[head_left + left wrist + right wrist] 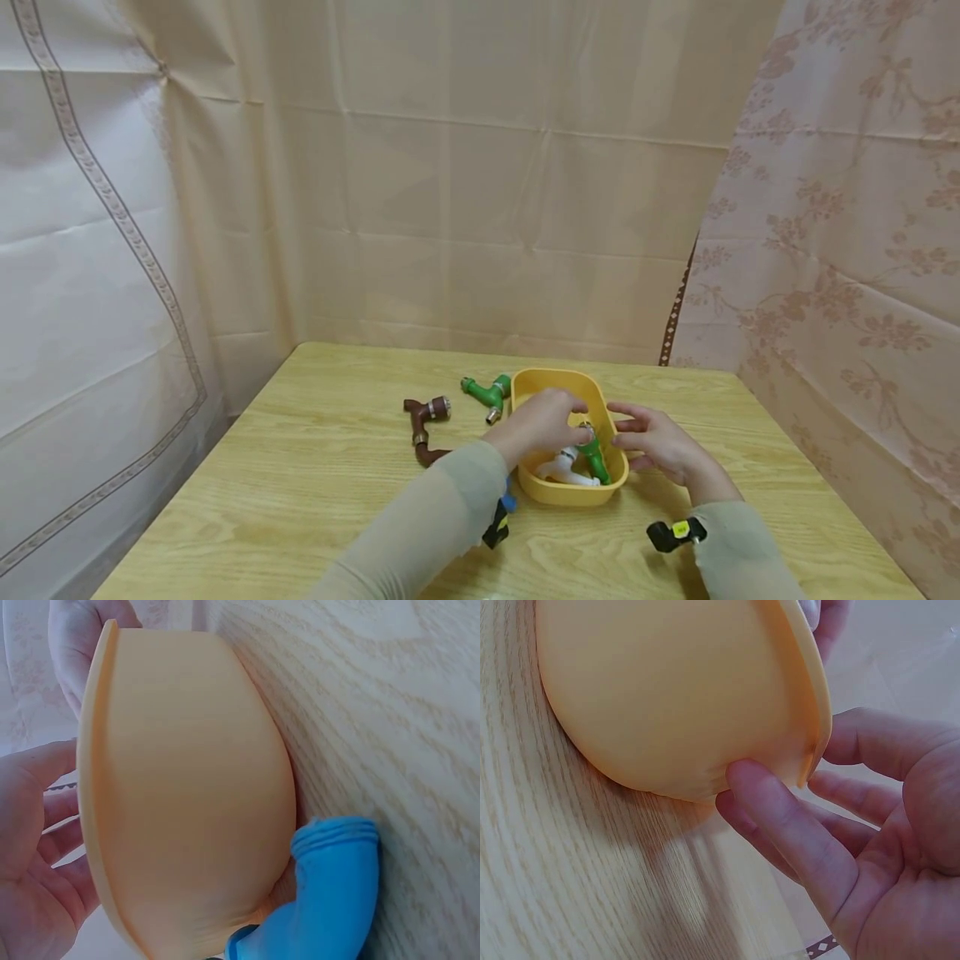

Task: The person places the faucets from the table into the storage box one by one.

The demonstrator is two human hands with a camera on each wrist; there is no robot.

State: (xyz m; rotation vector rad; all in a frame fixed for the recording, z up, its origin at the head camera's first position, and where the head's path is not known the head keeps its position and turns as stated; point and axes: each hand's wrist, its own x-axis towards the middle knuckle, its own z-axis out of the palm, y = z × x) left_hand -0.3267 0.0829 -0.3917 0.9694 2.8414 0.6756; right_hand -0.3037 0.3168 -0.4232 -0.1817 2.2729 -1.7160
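Note:
A yellow plastic basket [566, 495] stands on the table, holding a white tap [564, 472] and a green tap [595, 460]. Over its middle, my left hand [542, 423] reaches in from the left, thumb and fingers spread loosely close to the green tap's upper end. Seen from the left wrist, the fingers [64, 840] pass behind the basket's rim, so their tips are hidden. My right hand [663, 446] is at the basket's right side, its fairly straight fingers [772, 802] at the outer wall and rim. I see nothing gripped in either hand.
Left of the basket lie a brown tap [417, 425] with a bent spout and another green tap [486, 393]. A blue tap [337, 892] lies beside the basket's near left, mostly covered by my left sleeve in the head view. Curtains hang behind the wooden table [300, 500].

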